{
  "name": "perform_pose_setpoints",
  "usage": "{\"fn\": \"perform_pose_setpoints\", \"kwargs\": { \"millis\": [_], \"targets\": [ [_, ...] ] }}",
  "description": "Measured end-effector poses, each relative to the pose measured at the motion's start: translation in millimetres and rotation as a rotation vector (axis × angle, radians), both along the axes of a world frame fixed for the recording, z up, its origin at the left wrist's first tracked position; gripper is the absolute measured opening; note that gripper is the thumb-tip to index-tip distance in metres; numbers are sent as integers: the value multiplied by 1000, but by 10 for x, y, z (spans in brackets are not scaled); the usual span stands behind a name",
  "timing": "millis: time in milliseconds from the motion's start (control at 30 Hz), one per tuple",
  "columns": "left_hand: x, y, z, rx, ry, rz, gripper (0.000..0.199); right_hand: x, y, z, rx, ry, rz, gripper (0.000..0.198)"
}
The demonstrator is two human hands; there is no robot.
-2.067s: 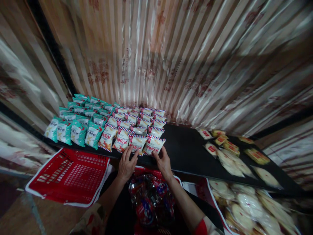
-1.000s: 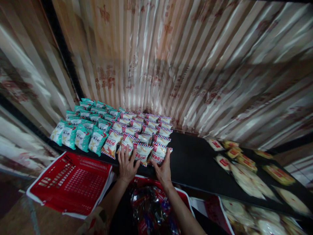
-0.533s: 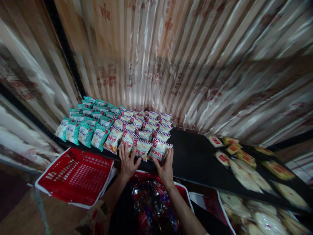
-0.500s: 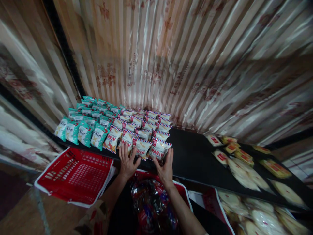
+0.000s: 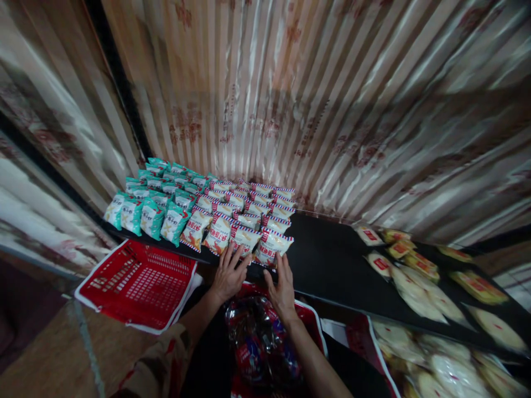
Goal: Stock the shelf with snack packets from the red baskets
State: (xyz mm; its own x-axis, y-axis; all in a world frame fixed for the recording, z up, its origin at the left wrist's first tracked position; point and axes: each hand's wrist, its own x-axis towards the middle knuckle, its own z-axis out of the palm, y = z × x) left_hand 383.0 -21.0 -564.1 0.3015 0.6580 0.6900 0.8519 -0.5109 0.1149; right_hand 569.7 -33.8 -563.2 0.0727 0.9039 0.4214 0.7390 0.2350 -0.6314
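Note:
Rows of white snack bags [image 5: 219,232] with striped edges stand on a black shelf [image 5: 327,260]. My left hand [image 5: 230,272] is open, fingers spread, at the lower front of a front-row snack bag [image 5: 244,236]. Beside it my right hand [image 5: 282,287] is open too, its fingertips by the lower right of the end snack bag [image 5: 271,247]. Neither hand is wrapped round a bag. Teal-and-white snack bags [image 5: 152,216] stand in rows to the left. Below my hands a red basket [image 5: 317,326] holds shiny dark packages [image 5: 261,342].
Another red basket [image 5: 143,284] sits low on the left, under the shelf edge. Flat packs of pale food [image 5: 418,293] and yellow packs [image 5: 421,265] lie on the shelf's right. More clear-wrapped packs [image 5: 452,370] fill a container below. A pleated curtain [image 5: 265,99] hangs behind.
Both hands have drawn back slightly from the bags. My left hand has shifted right, from the second white bag towards the third. The camera view has turned a little to the left.

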Motion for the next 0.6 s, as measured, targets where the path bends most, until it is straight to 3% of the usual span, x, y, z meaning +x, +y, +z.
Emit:
{"fn": "perform_pose_setpoints", "kwargs": {
  "millis": [100, 267, 600],
  "targets": [
    [-34, -24, 6, 45, -60, 19, 51, -3, -21, 9, 9, 7, -3, 64],
    [-74, 18, 11, 10, -206, 170, 58, -54, -21, 31, 20, -24, 9, 59],
    [-140, 78, 55, 71, -262, 203, 47, -5, -18, 54, 19, -35, 20, 58]
  ]
}}
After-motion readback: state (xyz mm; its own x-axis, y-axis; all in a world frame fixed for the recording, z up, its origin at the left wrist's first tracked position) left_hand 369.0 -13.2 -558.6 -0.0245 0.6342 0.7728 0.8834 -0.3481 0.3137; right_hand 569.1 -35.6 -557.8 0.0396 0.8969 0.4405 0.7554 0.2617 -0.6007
